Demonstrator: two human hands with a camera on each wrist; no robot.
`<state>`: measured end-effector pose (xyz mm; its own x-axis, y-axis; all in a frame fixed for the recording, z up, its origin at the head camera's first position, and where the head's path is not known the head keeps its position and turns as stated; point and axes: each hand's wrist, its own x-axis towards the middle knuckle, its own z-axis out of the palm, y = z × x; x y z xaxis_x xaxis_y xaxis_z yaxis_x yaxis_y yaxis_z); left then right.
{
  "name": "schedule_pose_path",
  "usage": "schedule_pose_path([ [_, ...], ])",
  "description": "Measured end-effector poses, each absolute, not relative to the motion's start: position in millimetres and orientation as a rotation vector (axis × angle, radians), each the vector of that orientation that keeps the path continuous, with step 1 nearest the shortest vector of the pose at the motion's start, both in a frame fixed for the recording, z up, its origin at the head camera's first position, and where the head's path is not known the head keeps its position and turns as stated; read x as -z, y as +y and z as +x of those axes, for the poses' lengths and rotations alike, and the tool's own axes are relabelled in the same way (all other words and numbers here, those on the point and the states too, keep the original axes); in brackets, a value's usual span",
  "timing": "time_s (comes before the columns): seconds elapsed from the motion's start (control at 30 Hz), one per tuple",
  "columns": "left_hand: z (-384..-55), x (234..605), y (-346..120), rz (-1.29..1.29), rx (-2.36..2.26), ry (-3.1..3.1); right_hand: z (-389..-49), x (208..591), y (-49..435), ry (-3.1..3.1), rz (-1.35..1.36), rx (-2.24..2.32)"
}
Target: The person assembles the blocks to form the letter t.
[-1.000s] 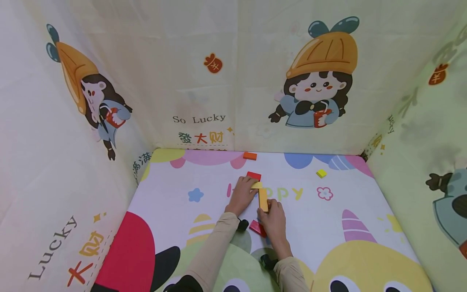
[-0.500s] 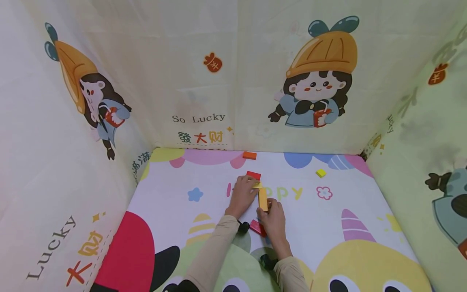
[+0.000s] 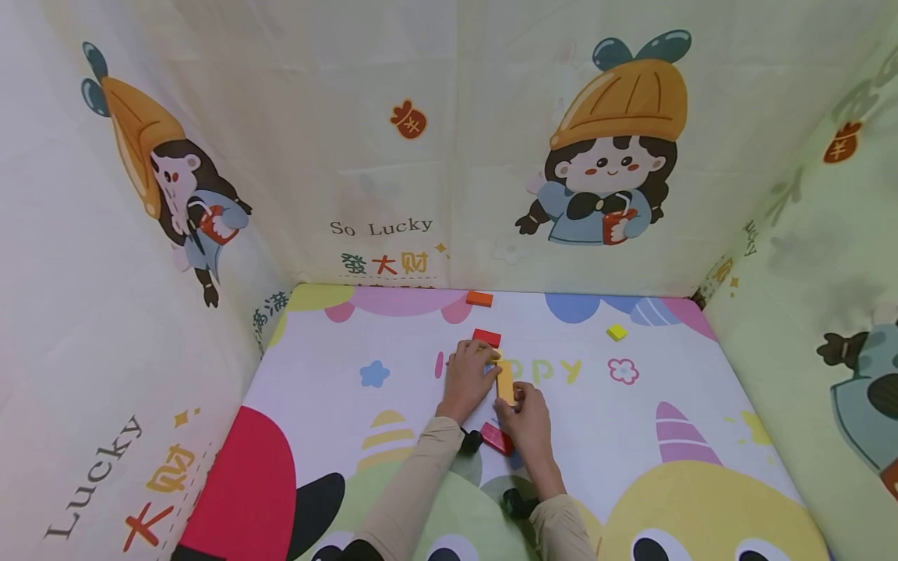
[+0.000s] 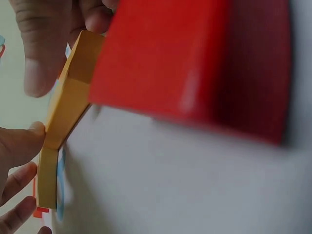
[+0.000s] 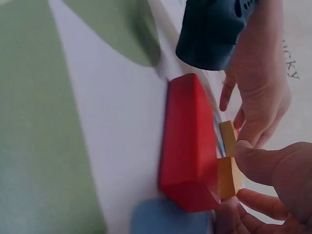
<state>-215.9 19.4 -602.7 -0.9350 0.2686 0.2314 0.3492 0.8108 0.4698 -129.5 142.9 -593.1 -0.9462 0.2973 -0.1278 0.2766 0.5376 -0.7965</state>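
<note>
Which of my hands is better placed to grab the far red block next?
Probably your left hand: the far red block lies just beyond its fingers. Your right hand sits farther back, at the near end of the long yellow block.

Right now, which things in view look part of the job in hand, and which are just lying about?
Seemingly in use:
long yellow block, in the right grip
short yellow block, at the left grip

Apparently lying about:
far red block
near red block
orange block
bright yellow block
</note>
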Motion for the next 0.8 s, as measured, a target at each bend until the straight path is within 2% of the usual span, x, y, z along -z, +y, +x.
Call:
schedule_pose_path([
  [0.4, -215, 602, 23, -0.448, 0.789, -2.877, -140, 596, 169, -2.702, -0.379, -1.536],
  [0.8, -216, 607, 24, -0.388, 0.833, -2.921, -174, 600, 192, -2.632, -0.128, -1.543],
])
